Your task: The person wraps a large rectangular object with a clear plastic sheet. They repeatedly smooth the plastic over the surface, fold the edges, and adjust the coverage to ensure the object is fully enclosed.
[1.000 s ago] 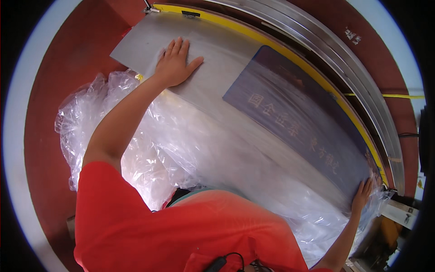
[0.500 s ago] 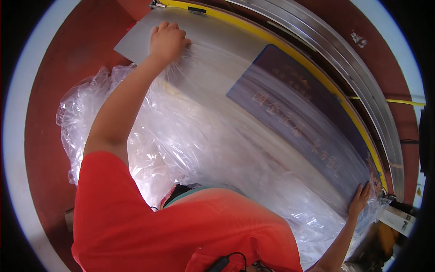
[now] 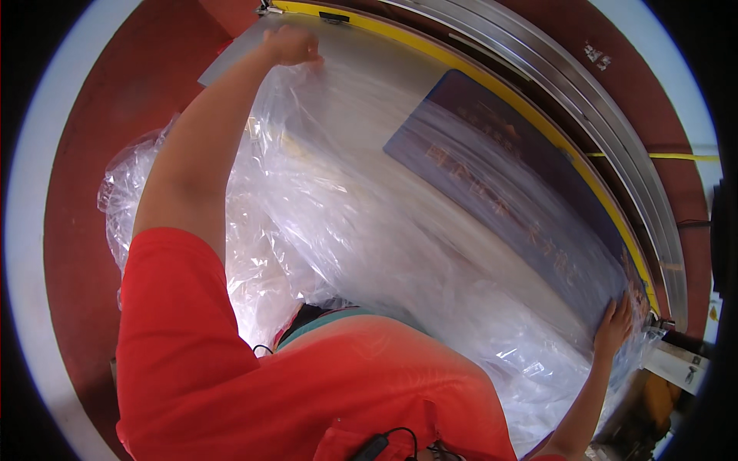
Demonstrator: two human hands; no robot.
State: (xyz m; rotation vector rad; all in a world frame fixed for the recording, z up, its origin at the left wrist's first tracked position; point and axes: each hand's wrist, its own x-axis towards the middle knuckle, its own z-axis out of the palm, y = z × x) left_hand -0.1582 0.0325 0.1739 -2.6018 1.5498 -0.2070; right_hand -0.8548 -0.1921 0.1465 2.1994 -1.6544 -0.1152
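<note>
The covering looks partway along, judging by how things lie: the clear film (image 3: 330,192) already spans most of the blue panel (image 3: 507,173) and spills toward the person on its near side, while the grey sheet (image 3: 384,61) that carries the panel shows a bare corner well to the panel's left; what seems left is that bare corner and the many creases, for the film lies loose and bunched to the near left of the panel; the film's far edge over the panel is too faint to trace. The left hand (image 3: 294,46), beyond the panel's left end, has its fingers curled closed on a gathered bit of film; the right hand (image 3: 613,329) rests at the panel's near right corner, fingers outstretched on the film, and nothing shows gripped in it, though its underside is hidden. Counted, there are two hands, one blue panel and one grey sheet; whether the film is one layer or several cannot be told; one yellow strip (image 3: 453,55) runs along the panel's far side, with one black piece (image 3: 334,17) on it to the panel's left; past the strip lies ridged metal railing (image 3: 607,131), one length or several being unclear; one yellow cable (image 3: 684,157) and one white box (image 3: 673,365) sit to the panel's right.
</note>
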